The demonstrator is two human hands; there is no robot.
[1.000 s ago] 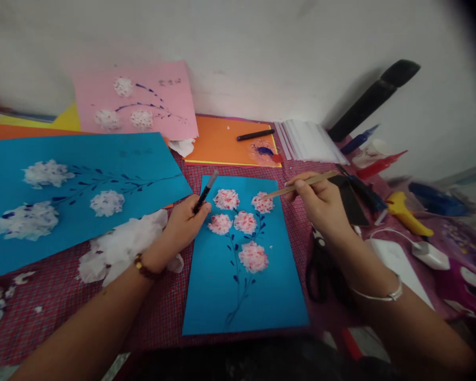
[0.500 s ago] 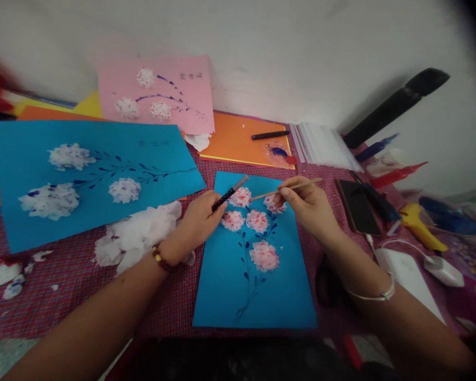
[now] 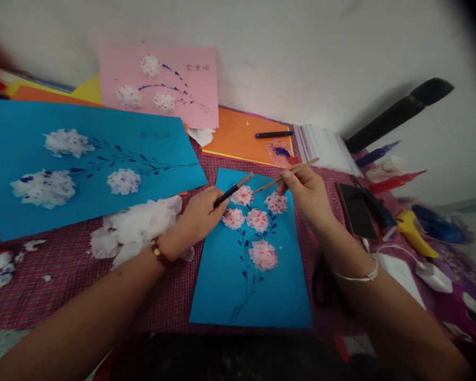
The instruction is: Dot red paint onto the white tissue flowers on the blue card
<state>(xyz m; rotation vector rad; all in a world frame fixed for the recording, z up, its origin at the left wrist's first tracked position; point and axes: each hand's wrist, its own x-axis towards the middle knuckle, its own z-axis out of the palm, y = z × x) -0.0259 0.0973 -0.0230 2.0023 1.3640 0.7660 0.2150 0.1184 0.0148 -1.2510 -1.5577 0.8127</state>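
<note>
Gripping a black pen (image 3: 227,196) in the closed left hand (image 3: 200,214), just beside the left edge of the small blue sheet (image 3: 218,286); pinching a thin wooden stick (image 3: 269,184) in the fingertips of the right hand (image 3: 307,194), slanted above the sheet's upper part, lower tip near the top left flower (image 3: 241,195). Open on the sheet to either side of the lower stem (image 3: 246,264); bordered above by checked cloth (image 3: 211,165), then by the orange sheet (image 3: 238,127). Crowded at left by the large blue sheet (image 3: 31,217) and white tissue (image 3: 137,225). Counted as five red-flecked flowers on the small blue sheet, three on the large blue sheet, three on the pink sheet (image 3: 206,95). Ruffled, rounded and tissue-like in the blooms; slender and curving in the stems; flat and smooth in the sheets.
</note>
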